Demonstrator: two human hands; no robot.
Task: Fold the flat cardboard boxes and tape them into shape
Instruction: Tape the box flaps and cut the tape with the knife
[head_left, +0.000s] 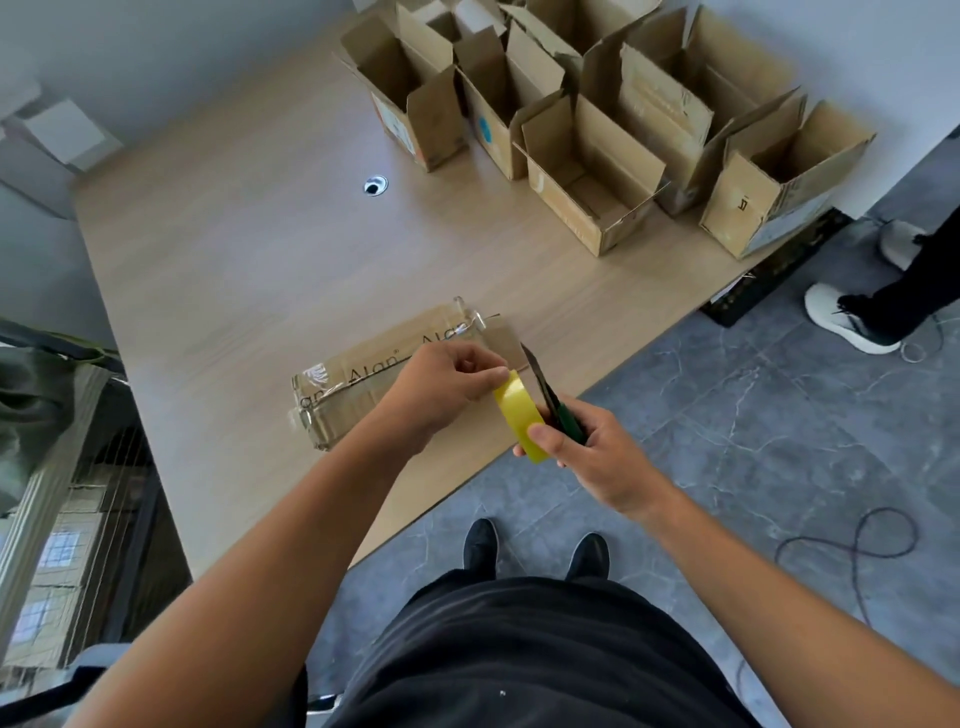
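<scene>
Flat on the table (234, 234) near its front edge, taped cardboard box (363, 379). Over it, left hand (447, 387), fingertips pinching the top of the yellow tape roll (519, 415). Right hand (592, 457) clenched around roll and green-handled cutter (553, 402). Far right, open boxes (592, 171) standing upright.

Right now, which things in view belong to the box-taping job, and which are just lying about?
Job: yellow tape roll and green-handled cutter, both in the right hand; left hand pinching the roll's end; taped box on the table; open boxes at the back.
Lying about: cable hole in the table; looped cord on the floor; white shoes of a bystander; green cloth at left.
</scene>
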